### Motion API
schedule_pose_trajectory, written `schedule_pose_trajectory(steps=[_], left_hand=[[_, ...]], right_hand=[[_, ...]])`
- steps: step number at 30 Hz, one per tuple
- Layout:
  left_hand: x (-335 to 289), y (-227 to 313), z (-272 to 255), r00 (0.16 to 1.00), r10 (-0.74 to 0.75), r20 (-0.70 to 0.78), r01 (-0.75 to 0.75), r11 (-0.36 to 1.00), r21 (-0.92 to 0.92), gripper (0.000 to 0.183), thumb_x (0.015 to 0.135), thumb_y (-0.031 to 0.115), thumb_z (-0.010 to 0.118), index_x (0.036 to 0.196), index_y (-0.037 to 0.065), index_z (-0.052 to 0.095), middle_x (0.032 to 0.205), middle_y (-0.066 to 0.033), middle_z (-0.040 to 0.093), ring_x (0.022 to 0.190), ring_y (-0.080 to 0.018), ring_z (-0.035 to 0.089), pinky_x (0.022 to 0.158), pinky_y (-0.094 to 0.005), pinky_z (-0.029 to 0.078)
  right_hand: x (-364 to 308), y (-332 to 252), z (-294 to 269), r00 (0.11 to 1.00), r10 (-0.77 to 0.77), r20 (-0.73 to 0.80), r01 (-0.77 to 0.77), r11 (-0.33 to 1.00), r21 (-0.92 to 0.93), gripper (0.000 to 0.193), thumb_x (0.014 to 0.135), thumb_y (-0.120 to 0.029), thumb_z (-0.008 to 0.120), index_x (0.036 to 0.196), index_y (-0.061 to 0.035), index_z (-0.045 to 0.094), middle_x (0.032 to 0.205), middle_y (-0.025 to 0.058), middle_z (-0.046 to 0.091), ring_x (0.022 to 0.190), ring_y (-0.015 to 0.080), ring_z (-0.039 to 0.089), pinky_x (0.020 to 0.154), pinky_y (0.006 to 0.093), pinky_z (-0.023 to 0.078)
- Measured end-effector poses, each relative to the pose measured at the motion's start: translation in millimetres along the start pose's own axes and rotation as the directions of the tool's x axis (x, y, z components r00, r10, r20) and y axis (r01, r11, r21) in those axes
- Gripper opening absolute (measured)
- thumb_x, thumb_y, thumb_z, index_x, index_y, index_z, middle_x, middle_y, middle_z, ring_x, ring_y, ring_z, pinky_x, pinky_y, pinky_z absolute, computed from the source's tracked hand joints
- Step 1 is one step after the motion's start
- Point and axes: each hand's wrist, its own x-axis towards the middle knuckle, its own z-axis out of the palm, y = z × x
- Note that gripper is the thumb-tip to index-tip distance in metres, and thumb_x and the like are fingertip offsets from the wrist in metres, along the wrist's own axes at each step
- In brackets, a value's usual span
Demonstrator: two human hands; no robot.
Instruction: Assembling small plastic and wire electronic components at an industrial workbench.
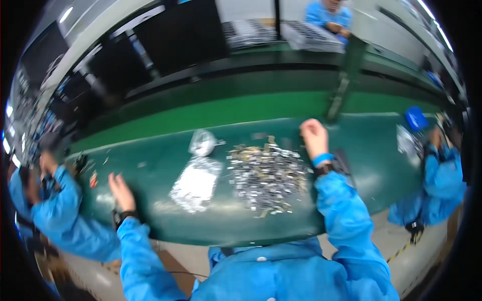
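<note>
A loose heap of small metal-and-black parts is spread over the green table in front of me; their exact kind is too small to tell. My right hand is at the heap's far right edge, fingers curled together, and whatever they may hold is hidden. To the left, my left hand hovers near the table with its fingers stretched out and nothing in them. Between it and the heap lies a shiny transparent plastic bag. A crumpled transparent wrap touches the bag's far end.
A dark flat object lies beside my right wrist. Co-workers in blue sit at the left and right, another across the far side. A blue container stands far right; a green post rises behind the table.
</note>
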Motion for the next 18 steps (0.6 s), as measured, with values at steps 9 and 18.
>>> schedule_pose_trajectory(steps=[9, 18], left_hand=[[-39, 155, 21, 0.910, 0.284, 0.304, -0.161, 0.915, -0.371, 0.037, 0.095, 0.011, 0.052, 0.130, -0.001, 0.049, 0.138, -0.0144, 0.047, 0.131, -0.0236, 0.041, 0.109, -0.0345, 0.030], [-123, 217, 61, 0.739, 0.262, 0.621, -0.469, 0.861, 0.196, 0.091, 0.073, 0.046, 0.073, 0.138, -0.005, 0.036, 0.148, -0.0235, 0.030, 0.137, -0.0384, 0.028, 0.109, -0.0482, 0.029]], right_hand=[[-10, 5, -30, 0.996, 0.009, -0.091, -0.011, 1.000, -0.025, 0.006, 0.081, -0.009, 0.061, 0.077, -0.0047, 0.059, 0.066, 0.0021, 0.058, 0.065, 0.0086, 0.056, 0.061, 0.0263, 0.047], [-9, -16, -38, 0.988, 0.156, -0.005, -0.155, 0.987, 0.029, 0.005, 0.086, -0.007, 0.055, 0.082, -0.0075, 0.058, 0.066, -0.0026, 0.055, 0.058, 0.0045, 0.047, 0.050, 0.0203, 0.037]])
